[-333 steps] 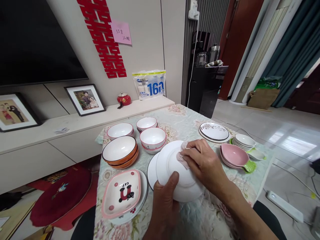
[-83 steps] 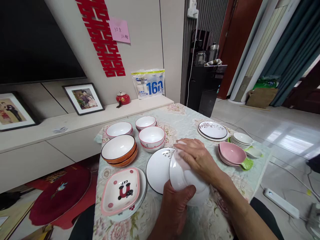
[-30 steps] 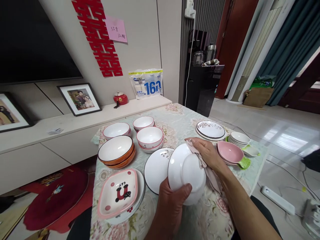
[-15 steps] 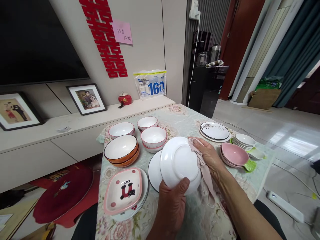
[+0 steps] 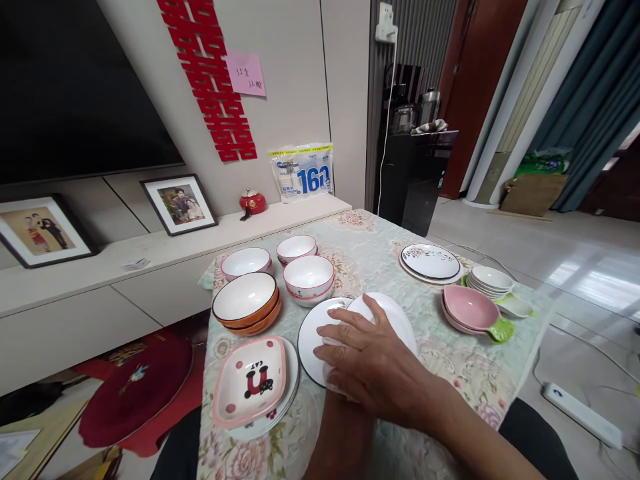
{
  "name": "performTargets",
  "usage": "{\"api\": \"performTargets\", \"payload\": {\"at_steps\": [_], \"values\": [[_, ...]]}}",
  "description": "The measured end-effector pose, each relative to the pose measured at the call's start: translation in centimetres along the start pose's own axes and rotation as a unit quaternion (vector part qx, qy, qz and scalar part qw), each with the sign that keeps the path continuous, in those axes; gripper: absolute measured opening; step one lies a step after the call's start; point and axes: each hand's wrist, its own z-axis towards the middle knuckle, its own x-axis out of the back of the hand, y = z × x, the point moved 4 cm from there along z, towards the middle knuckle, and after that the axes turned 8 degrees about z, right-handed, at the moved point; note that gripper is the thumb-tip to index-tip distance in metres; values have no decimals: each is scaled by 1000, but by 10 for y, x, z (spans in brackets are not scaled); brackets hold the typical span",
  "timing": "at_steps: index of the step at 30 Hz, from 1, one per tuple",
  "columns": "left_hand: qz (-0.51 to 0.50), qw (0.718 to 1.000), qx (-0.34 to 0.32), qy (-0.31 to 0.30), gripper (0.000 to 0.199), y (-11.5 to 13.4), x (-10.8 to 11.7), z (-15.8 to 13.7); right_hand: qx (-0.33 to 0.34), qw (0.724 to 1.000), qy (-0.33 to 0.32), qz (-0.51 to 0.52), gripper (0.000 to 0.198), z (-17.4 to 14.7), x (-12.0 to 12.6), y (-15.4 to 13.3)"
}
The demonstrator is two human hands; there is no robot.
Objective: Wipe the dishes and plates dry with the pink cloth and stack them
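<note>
A white plate (image 5: 395,320) is held tilted over the table, partly covered by my right hand (image 5: 367,353). The fingers of that hand spread over the plate and press a pale cloth (image 5: 330,342) against it; only a little of the cloth shows. My left hand (image 5: 345,407) is at the plate's near edge, its fingers mostly hidden behind the right hand. Beneath lies a dark-rimmed white plate (image 5: 313,337) on the table. Left of it, a square pink-rimmed cat dish (image 5: 250,383) rests on stacked plates (image 5: 290,393).
Orange bowls (image 5: 245,300) and red-rimmed bowls (image 5: 309,275) stand at the table's left. At the right are patterned plates (image 5: 431,261), small white dishes (image 5: 489,281) and pink dishes (image 5: 470,310). A flowered tablecloth (image 5: 370,230) covers the table. A power strip (image 5: 583,413) lies on the floor.
My right hand has moved left from the plate's right edge across its face with the cloth. The plate has turned and tipped, and my left hand is now largely covered.
</note>
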Motion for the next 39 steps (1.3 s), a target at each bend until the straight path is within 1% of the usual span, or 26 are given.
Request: {"api": "performTargets", "payload": {"at_steps": [1, 2, 4, 6, 8, 10, 12, 14, 16, 18, 19, 21, 23, 25, 27, 29, 31, 34, 36, 37, 39], "values": [[6, 1000, 10, -27, 23, 3, -2, -2, -7, 1000, 21, -5, 25, 0, 3, 6], [8, 998, 19, -53, 27, 5, -4, -6, -20, 998, 56, -7, 26, -1, 7, 17], [-2, 995, 32, -97, 34, 10, -7, -13, -78, 988, 134, 8, 31, -5, 19, 45], [-9, 992, 38, -117, 35, 13, -7, -19, -135, 974, 175, 56, 33, -9, 28, 71], [-6, 992, 40, -122, 34, 14, -6, -20, -173, 963, 199, 64, 35, -13, 32, 84], [-5, 992, 41, -122, 37, 15, -5, -18, -165, 966, 198, 27, 36, -12, 31, 77], [-6, 992, 44, -118, 38, 15, -5, -15, -119, 977, 173, -27, 35, -9, 25, 55], [4, 993, 37, -116, 32, 16, -4, -12, -66, 988, 125, -60, 32, -4, 17, 28], [23, 994, 15, -106, 26, 17, -2, -11, -20, 997, 55, -56, 28, 0, 9, 7], [40, 995, -3, -96, 27, 19, 0, -10, 8, 999, 1, -43, 25, 2, 5, -1], [40, 995, -3, -94, 28, 18, 1, -10, 9, 999, -7, -43, 25, 2, 5, 2], [15, 994, 19, -107, 30, 17, 1, -12, -14, 997, 22, -66, 30, 2, 9, 17], [-28, 992, 41, -118, 39, 16, 0, -13, -64, 987, 94, -115, 36, -1, 16, 39], [-63, 990, 47, -117, 55, 17, 1, -13, -107, 968, 165, -157, 36, -5, 21, 57], [-80, 990, 37, -109, 66, 20, 2, -12, -118, 955, 217, -166, 34, -9, 24, 63], [-96, 989, 27, -107, 71, 24, 4, -10, -102, 954, 242, -143, 30, -11, 24, 58], [-111, 988, 12, -107, 72, 28, 5, -7, -89, 963, 230, -106, 24, -11, 23, 47], [-116, 987, -9, -115, 65, 33, 5, -3, -82, 985, 148, -27, 17, -8, 14, 28], [-109, 985, -11, -131, 59, 32, 5, -2, -59, 992, 102, 33, 18, -6, 9, 20], [-106, 985, -7, -136, 58, 30, 5, -3, -43, 993, 96, 56, 19, -5, 7, 18], [-105, 985, 8, -138, 58, 24, 4, -4, -20, 990, 123, 71, 20, -4, 9, 24]]}}
